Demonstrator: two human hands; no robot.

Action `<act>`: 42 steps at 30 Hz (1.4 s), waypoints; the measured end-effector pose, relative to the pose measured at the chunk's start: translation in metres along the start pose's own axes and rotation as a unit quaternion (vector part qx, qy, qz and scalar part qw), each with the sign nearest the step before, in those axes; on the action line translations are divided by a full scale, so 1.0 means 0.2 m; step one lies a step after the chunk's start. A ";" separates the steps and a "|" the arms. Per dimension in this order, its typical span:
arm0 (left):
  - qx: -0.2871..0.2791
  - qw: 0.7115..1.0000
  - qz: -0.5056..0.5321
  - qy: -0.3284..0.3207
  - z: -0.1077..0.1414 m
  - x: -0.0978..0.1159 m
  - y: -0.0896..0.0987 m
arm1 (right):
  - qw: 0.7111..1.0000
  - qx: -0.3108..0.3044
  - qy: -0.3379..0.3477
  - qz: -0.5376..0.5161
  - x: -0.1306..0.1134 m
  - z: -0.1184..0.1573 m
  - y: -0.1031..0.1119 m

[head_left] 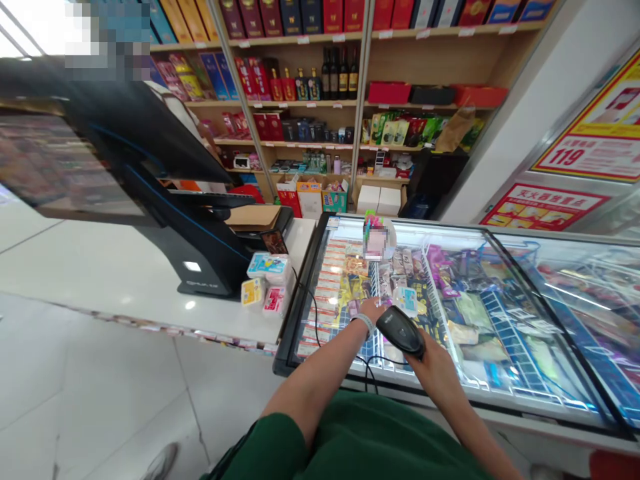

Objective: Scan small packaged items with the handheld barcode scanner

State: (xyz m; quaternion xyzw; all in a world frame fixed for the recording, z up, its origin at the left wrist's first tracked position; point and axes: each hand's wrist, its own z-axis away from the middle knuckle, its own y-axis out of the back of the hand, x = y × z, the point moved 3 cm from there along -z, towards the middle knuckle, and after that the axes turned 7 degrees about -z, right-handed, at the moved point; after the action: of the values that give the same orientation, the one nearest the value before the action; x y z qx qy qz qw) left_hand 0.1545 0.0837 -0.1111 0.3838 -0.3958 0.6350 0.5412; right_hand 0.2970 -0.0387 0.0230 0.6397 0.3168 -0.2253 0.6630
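My right hand [423, 353] is wrapped round a black corded barcode scanner [400, 331] above the glass-topped freezer [300, 293]. The scanner's head points up and left, towards my left hand [370, 311], which wears a band at the wrist. The scanner covers part of my left fingers, so their grip is not visible. Just beyond the scanner, close to those fingers, is a small white pack with a blue label [407, 300]; whether my left hand touches it I cannot tell. The scanner's black cable [367, 363] loops below both hands.
On the white counter [125, 260] to the left stand a black checkout terminal [195, 247] and several white packs with coloured labels [269, 267]. A round white item with a colourful top [390, 233] sits at the freezer's far edge. Stocked shelves [310, 103] line the back.
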 end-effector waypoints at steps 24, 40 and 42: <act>0.365 0.720 -0.577 -0.123 0.40 0.59 1.32 | 0.999 -0.012 0.019 0.024 -0.01 -0.05 -0.02; 0.345 0.656 -0.657 -0.138 0.40 0.54 1.31 | 1.000 -0.020 0.005 0.017 -0.01 -0.05 -0.01; 0.347 0.654 -0.654 -0.155 0.41 0.52 1.32 | 1.000 -0.021 0.006 0.015 -0.02 -0.05 -0.02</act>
State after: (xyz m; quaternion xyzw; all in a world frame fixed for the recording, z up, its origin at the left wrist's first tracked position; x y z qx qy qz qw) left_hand -0.1144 0.0227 -0.0065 0.7963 0.1284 0.1390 0.5746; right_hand 0.2907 -0.0294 0.0239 0.6317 0.3160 -0.2048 0.6776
